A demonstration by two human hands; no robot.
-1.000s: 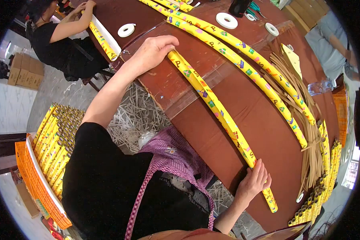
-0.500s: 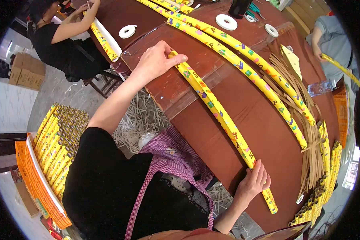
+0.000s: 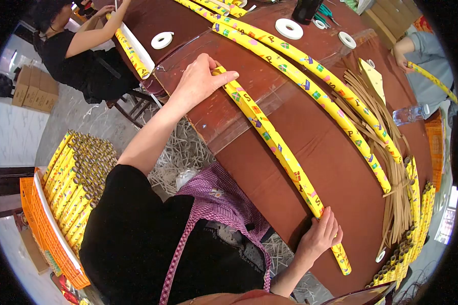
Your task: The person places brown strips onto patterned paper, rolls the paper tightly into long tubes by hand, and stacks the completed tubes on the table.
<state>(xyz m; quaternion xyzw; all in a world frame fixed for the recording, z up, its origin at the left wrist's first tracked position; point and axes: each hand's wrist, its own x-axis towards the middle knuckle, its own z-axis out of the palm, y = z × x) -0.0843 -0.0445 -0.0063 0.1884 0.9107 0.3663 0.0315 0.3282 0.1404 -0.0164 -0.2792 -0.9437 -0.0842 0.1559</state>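
A yellow patterned roll of wrapping paper (image 3: 276, 147) lies slantwise on the brown table in front of me. My left hand (image 3: 201, 84) grips its far end, thumb across the top. Near the other end, my right hand (image 3: 320, 236) is wrapped round the roll, and a short length sticks out past my fingers. Beyond it, two more yellow rolls (image 3: 303, 81) lie side by side, appearing curved in this wide view. Their near ends rest close to a bundle of brown paper strips (image 3: 394, 208).
White tape rolls (image 3: 289, 29) and a plastic bottle (image 3: 411, 114) are on the table (image 3: 269, 203). Finished rolls (image 3: 76, 188) fill an orange crate (image 3: 51, 244) at left; more stand at right. One person (image 3: 81, 46) works at upper left, another (image 3: 425, 61) at right.
My hands and the held roll have shifted only slightly. The person at right has moved a little, along with the yellow roll in their hand.
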